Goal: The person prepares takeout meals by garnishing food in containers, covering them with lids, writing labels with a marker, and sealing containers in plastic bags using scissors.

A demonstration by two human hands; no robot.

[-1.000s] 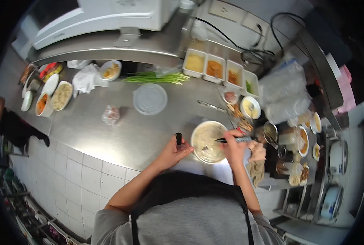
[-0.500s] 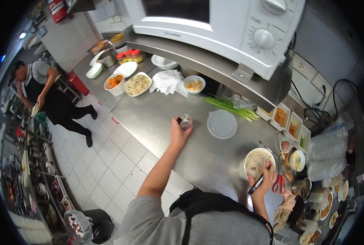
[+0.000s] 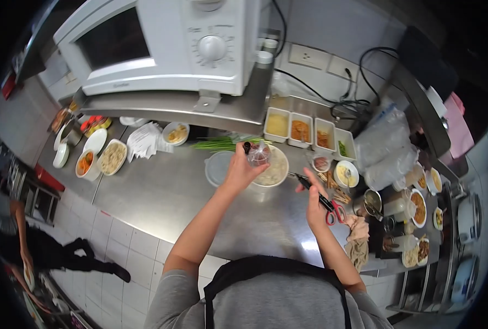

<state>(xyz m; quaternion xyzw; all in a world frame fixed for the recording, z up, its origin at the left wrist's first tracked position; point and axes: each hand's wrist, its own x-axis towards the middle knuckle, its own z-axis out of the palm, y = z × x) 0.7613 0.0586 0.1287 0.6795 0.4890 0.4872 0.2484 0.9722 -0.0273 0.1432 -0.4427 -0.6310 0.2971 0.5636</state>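
Note:
My left hand [image 3: 240,171] grips a small clear plastic cup [image 3: 259,154] with something reddish in it, held up in front of a white tub. A short black piece like a pen cap [image 3: 247,147] sticks up by its fingers. The white tub [image 3: 279,174] holds a pale, creamy filling and is partly hidden by the hand and cup. Left of it, the round translucent lid [image 3: 216,169] lies flat on the steel counter. In my right hand [image 3: 314,205] is a black marker [image 3: 321,199], resting between thumb and fingers, above red-handled scissors [image 3: 336,214].
Green onions [image 3: 216,143] lie behind the lid. White trays of food [image 3: 300,130] line the back right, and a microwave [image 3: 161,49] stands on the shelf [image 3: 172,112] above. A cloth [image 3: 357,241] lies right. Another person [image 3: 41,241] stands at far left.
My view has swung right. The left hand has lifted the cup and brought it across to the tub. My right hand, still with the marker, has moved off the tub.

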